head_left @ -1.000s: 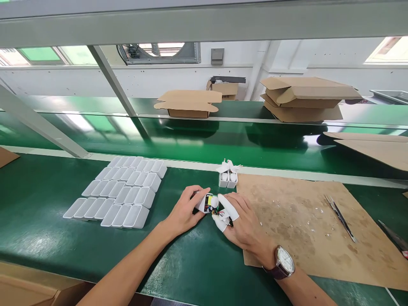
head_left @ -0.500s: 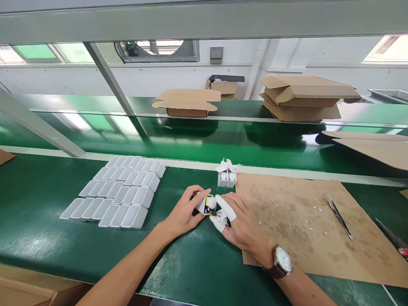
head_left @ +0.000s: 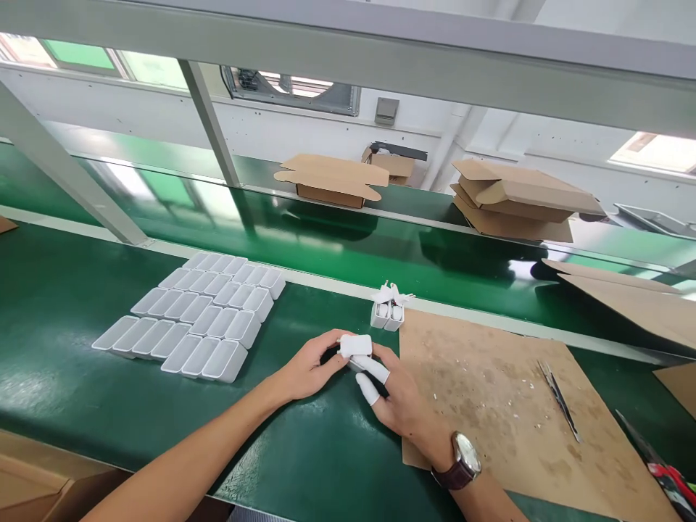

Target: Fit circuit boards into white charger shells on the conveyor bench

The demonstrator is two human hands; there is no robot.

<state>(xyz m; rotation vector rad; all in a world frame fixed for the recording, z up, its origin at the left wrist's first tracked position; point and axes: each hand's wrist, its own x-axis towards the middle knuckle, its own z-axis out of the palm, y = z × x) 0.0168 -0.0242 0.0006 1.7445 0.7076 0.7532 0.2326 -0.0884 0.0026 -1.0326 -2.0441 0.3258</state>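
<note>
Between my hands is a small white plastic case, its smooth white face turned up and its inside hidden. My left hand grips its left end between thumb and fingers. At the right end, my right hand is closed around the case, with white finger cots on thumb and index finger. The index finger presses at the case's near side, while the thumb stays slightly off it. Just beyond stand two small white cases with white parts and wires sticking out of their tops.
Several open white trays lie in rows at left. A stained cardboard sheet on the right carries tweezers; red-handled scissors lie beyond its right edge. Folded cardboard boxes rest on the raised green shelf behind.
The case showed a circuit board and wires before; now a plain white face is up and the inside is hidden. Both hands still hold it. The view has tilted.
</note>
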